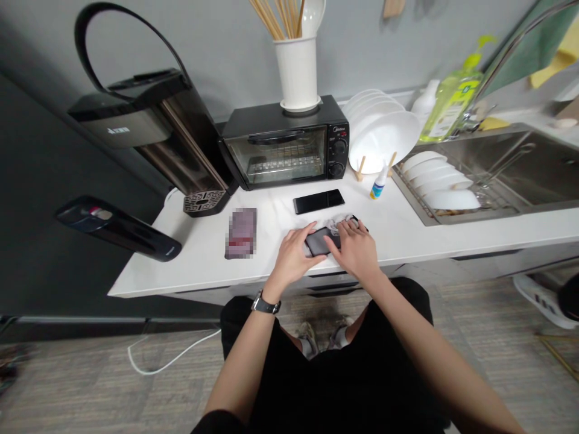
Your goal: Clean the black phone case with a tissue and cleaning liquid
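A dark smartphone lies at the counter's front edge between my hands. My left hand grips its left end, thumb and fingers on either side. My right hand presses a crumpled grey-white cloth onto the phone's right part, its fingers bunched over the cloth and hiding much of it. Just behind lies another black phone, flat on the white counter. To the left rests a blurred-out purplish phone-shaped item. A small white spray bottle with a blue and yellow label stands at the back right.
A toaster oven carries a white chopstick holder. Left of it stand a tall dark machine and a black thermos. Plates lean in a rack beside the sink, which holds bowls. Green soap bottle behind.
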Motion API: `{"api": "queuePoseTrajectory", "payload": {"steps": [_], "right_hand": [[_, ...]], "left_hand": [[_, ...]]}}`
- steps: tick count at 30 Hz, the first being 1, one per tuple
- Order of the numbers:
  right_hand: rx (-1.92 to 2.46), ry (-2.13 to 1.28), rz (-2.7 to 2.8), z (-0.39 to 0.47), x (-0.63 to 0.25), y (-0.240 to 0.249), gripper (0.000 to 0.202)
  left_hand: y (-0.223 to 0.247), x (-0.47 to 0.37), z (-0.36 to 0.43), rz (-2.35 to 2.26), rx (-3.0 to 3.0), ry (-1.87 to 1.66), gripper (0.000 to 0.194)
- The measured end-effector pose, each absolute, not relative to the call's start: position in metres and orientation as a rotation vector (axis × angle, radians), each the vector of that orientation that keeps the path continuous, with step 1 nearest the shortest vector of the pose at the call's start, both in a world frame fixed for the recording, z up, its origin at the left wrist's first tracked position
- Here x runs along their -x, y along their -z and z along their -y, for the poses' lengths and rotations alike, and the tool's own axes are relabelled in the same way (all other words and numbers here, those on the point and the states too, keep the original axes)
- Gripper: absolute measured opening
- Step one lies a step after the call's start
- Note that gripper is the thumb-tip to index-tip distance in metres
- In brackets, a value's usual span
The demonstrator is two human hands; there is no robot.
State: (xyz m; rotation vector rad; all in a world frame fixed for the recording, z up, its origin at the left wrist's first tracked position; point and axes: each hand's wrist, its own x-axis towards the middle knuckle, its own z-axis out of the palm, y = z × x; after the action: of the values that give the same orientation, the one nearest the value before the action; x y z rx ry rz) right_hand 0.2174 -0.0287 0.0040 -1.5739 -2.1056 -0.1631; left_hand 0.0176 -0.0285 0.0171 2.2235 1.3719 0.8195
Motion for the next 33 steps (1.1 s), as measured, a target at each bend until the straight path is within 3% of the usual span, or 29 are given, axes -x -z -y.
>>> {"api": "queuePoseTrajectory", "payload": {"steps": [6, 11, 14, 24, 33], "right_hand": [[1.391, 0.085, 2.203, 0.048, -0.186, -0.006, 0.051], [1.123, -0.24, 2.283, 0.059, -0.199, -0.005, 0.035], [1.068, -0.268, 2.338, 0.057, -0.224, -0.005, 0.032], [1.334, 0.19, 2.231, 0.045, -0.293, 0.005, 0.041], [1.522, 0.187, 2.091, 0.026, -0.232, 0.002, 0.066]], "left_hand": [[-0.014, -0.016, 0.027, -1.38, -2.193, -0.828, 0.083], [-0.013, -0.014, 0.028, -1.376, -2.19, -0.792, 0.09], [-0.015, -0.015, 0.029, -1.408, -2.188, -0.772, 0.093], [-0.014, -0.016, 0.028, -1.393, -2.214, -0.784, 0.095], [-0.016, -0.018, 0.026, -1.37, -2.216, -0.787, 0.093]]}}
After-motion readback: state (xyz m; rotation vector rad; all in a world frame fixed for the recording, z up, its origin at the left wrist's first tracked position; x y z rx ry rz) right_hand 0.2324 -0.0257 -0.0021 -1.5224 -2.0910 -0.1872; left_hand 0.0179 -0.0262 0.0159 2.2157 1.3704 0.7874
